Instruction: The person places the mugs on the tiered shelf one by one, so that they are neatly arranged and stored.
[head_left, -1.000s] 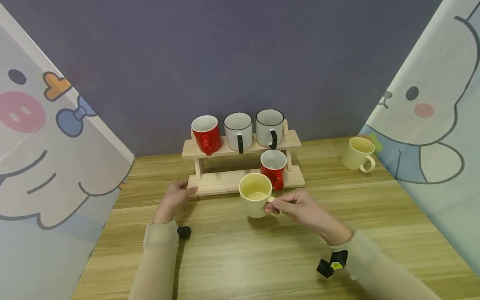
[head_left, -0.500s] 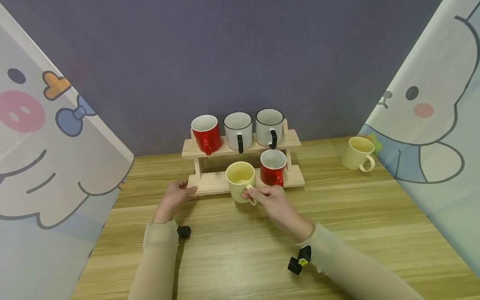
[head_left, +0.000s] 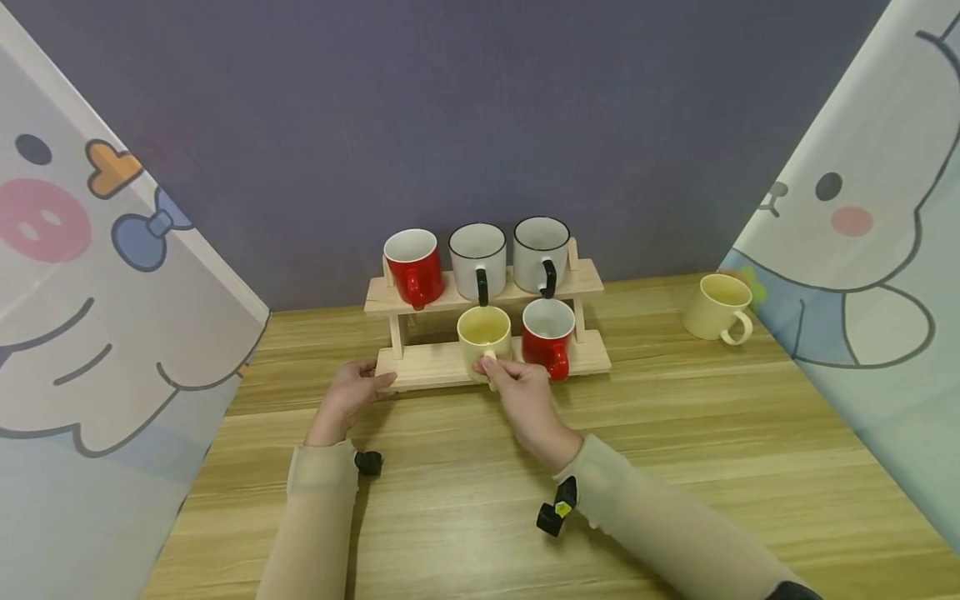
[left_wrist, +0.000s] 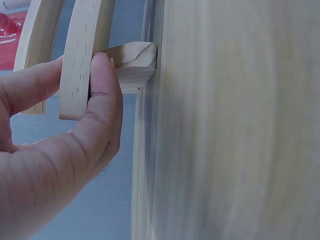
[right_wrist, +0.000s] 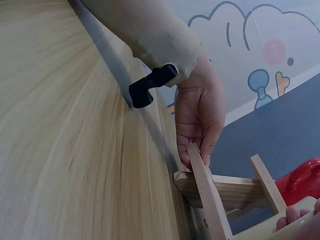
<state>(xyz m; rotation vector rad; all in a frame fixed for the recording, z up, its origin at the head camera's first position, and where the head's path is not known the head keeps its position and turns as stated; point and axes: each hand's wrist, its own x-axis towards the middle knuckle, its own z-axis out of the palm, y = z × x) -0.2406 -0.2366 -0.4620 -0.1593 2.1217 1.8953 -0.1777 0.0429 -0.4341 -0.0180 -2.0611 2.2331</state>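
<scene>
My right hand (head_left: 528,400) pinches the handle of a yellow mug (head_left: 480,329), upright at the middle of the lower board of a two-tier wooden rack (head_left: 427,364). Whether the mug's base touches the board, I cannot tell. Right of it on that board stands a red mug (head_left: 543,340) with a white inside. My left hand (head_left: 352,400) grips the lower board's left end; in the left wrist view, thumb and fingers (left_wrist: 102,95) pinch the board (left_wrist: 80,65) from both faces. Only fingertips (right_wrist: 292,215) of my right hand show in the right wrist view.
Along the upper board stand another red mug (head_left: 414,267) and two white mugs, one in the middle (head_left: 468,262) and one at right (head_left: 534,250), with black rims and handles. A second yellow mug (head_left: 708,312) stands at the table's back right. A dark wall (head_left: 480,108) rises behind.
My right hand has carried the yellow mug leftward and back, from in front of the rack to the lower board beside the red mug. My left hand has kept its grip.
</scene>
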